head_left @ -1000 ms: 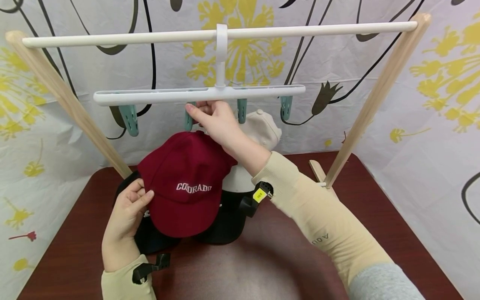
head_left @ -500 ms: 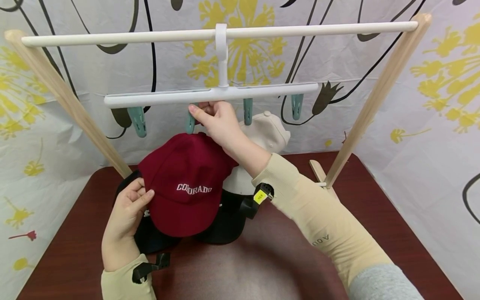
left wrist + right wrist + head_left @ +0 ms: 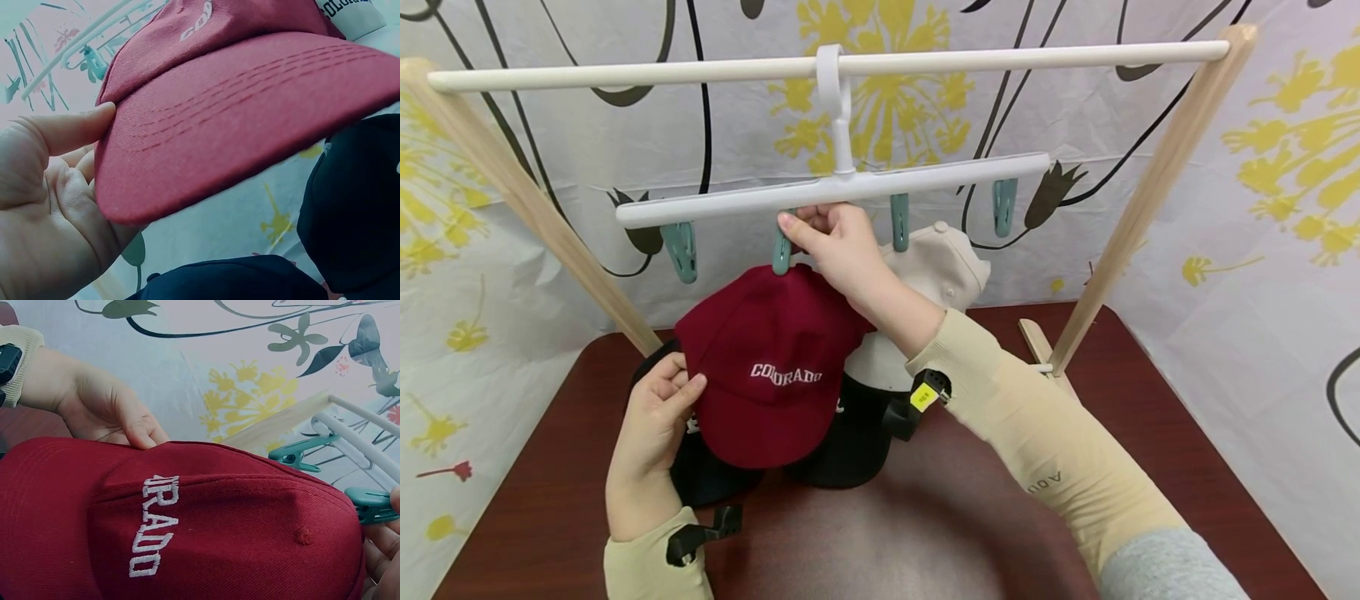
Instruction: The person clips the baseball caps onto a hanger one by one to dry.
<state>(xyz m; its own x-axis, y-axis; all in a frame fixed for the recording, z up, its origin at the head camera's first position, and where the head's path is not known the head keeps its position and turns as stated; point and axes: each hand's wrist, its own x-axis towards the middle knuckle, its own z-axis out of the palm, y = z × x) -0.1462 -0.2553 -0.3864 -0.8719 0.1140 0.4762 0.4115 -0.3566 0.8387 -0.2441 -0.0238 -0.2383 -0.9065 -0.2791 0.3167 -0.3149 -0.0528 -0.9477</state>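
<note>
A dark red cap (image 3: 767,367) with white lettering hangs below a white hanger (image 3: 737,200). My left hand (image 3: 651,425) pinches its left edge, the thumb on the front side; the left wrist view shows this hand (image 3: 56,181) at the side of the brim (image 3: 219,125). My right hand (image 3: 850,250) is at the cap's top and pinches a teal clip (image 3: 783,246) of the hanger. In the right wrist view the clip (image 3: 372,505) meets the cap's top edge, the right fingers (image 3: 381,550) beside it, partly cut off by the frame.
The hanger hooks over a white rail (image 3: 625,77) between wooden posts (image 3: 1150,200). Other teal clips (image 3: 679,250) hang along it. A cream cap (image 3: 936,267) and black caps (image 3: 850,442) lie behind the red one, over the dark red table (image 3: 955,517).
The hanger has shifted right and tilted, its left end lower and its right end higher, with its clips moving along. Both hands keep nearly the same places and grips.
</note>
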